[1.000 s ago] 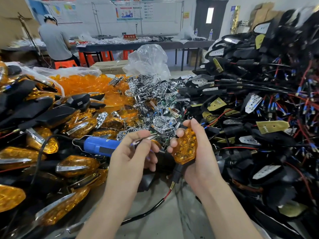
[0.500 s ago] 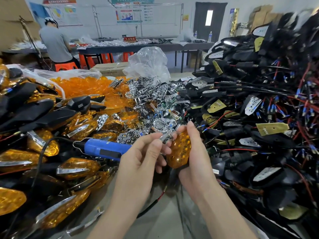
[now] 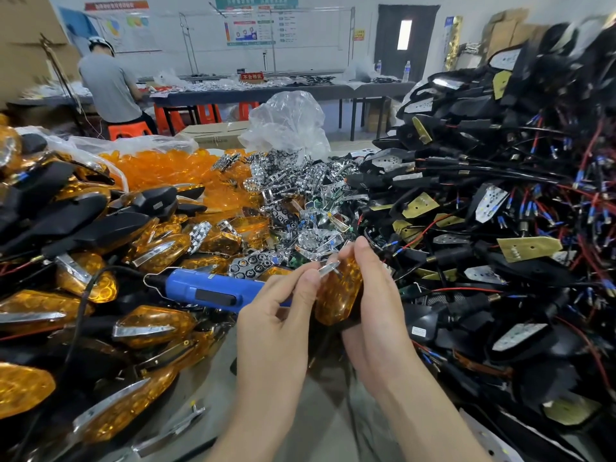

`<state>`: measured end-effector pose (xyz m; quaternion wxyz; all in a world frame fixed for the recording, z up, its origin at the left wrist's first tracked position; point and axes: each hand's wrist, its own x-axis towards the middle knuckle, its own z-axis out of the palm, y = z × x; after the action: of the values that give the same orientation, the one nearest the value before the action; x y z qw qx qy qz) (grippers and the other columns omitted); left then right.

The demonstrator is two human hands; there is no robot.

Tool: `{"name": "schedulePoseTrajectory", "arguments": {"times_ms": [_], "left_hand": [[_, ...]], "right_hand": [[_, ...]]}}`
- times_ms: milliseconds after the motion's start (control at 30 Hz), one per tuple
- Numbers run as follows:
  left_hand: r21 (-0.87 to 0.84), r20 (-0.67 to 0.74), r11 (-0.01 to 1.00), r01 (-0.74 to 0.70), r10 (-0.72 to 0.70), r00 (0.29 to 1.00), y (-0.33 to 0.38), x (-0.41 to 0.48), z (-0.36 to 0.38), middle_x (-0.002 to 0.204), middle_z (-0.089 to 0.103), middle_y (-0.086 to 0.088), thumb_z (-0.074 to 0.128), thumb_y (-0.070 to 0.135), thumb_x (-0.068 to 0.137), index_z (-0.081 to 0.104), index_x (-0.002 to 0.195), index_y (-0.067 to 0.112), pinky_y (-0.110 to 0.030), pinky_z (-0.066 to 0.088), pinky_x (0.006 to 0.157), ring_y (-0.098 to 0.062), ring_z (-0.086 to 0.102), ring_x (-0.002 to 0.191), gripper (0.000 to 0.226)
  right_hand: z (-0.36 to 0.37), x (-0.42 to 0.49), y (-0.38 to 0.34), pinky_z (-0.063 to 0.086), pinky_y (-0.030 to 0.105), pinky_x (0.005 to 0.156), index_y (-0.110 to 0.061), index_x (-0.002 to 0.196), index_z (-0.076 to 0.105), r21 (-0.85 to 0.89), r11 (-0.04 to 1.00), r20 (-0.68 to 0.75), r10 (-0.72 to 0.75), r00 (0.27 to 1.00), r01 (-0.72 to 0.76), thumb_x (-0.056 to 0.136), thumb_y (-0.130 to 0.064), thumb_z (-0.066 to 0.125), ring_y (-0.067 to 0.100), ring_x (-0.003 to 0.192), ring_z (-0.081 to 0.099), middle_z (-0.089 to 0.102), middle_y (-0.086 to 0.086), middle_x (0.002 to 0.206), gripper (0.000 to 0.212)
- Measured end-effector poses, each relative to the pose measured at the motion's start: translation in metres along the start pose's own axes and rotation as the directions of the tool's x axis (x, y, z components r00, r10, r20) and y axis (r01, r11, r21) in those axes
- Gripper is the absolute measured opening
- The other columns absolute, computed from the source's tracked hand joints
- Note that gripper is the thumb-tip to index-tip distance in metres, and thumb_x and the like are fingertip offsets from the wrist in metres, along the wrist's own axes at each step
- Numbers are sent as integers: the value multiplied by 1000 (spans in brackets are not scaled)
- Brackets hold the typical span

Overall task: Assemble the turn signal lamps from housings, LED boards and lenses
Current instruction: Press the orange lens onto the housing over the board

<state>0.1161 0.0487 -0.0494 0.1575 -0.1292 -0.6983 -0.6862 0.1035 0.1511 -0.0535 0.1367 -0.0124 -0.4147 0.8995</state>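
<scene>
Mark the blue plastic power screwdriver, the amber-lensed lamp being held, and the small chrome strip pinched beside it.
Blue plastic power screwdriver (image 3: 206, 286), head view, middle of its barrel.
Amber-lensed lamp (image 3: 336, 295), head view, centre of the lens.
Small chrome strip (image 3: 328, 268), head view, its exposed middle.

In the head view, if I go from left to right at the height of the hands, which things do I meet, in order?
Pile of finished amber lamps → blue screwdriver → left hand, pinching a chrome strip → held lamp → right hand, gripping it → black housings with wires.
</scene>
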Motion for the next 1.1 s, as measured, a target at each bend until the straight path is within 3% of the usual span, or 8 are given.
{"name": "schedulePoseTrajectory", "arguments": {"times_ms": [200, 367, 467, 667, 767, 933, 1100], "left_hand": [[79, 20, 996, -51, 50, 999, -3, -2, -1, 84, 69, 8, 60, 44, 88, 75, 100, 45, -11, 46, 65, -9, 63, 78, 19], [137, 53, 984, -115, 108, 993, -6, -1, -3, 84, 67, 4, 63, 37, 92, 74, 109, 41, -25, 51, 65, -16, 62, 77, 21], [139, 60, 980, -144, 137, 989, -7, 1, -4, 85, 68, 6, 63, 36, 91, 75, 109, 38, -20, 50, 66, -16, 64, 80, 22], [286, 52, 919, -272, 269, 962, -7, 0, -1, 79, 61, 9, 60, 31, 93, 77, 108, 25, -12, 40, 61, -14, 58, 71, 23], [350, 39, 891, -289, 295, 955, -9, -1, -1, 80, 63, 8, 62, 27, 94, 77, 109, 25, -19, 44, 61, -13, 60, 70, 21], [240, 67, 939, -247, 237, 969, -10, -2, -1, 80, 65, 5, 62, 32, 93, 74, 114, 33, -31, 48, 63, -18, 60, 71, 24], [300, 79, 910, -286, 275, 958, -10, -1, -2, 73, 54, 8, 62, 32, 93, 74, 114, 33, -14, 37, 56, -12, 52, 63, 24]], "right_hand": [[1, 1, 1, 57, 26, 65, -27, 68, 69, -56, 998, -23, -43, 999, 42, 91, -48, 63, 13, 68, 66, 70, 0, 77, 32], [1, 1, 1, 58, 28, 66, -26, 68, 69, -43, 998, -49, -43, 998, 41, 86, -50, 65, 14, 70, 67, 72, 3, 79, 30], [2, 1, 0, 57, 28, 66, -27, 64, 69, -23, 1000, -57, -19, 998, 18, 80, -50, 64, 14, 69, 67, 72, 2, 78, 29], [1, 1, -1, 56, 27, 61, -26, 64, 69, 55, 998, -49, 24, 999, -21, 87, -44, 63, 14, 66, 66, 70, 2, 75, 30], [3, 0, 0, 55, 27, 61, -27, 63, 67, -7, 1000, -73, -2, 997, 2, 86, -46, 62, 14, 66, 64, 70, 2, 76, 31], [4, -2, -1, 55, 24, 58, -27, 61, 67, -18, 1000, -113, -22, 993, 20, 102, -38, 54, 13, 61, 64, 69, 2, 72, 44], [5, -2, -2, 54, 24, 58, -26, 60, 68, -29, 1000, -154, 0, 988, -4, 102, -37, 56, 13, 60, 63, 69, 2, 71, 46]]}}
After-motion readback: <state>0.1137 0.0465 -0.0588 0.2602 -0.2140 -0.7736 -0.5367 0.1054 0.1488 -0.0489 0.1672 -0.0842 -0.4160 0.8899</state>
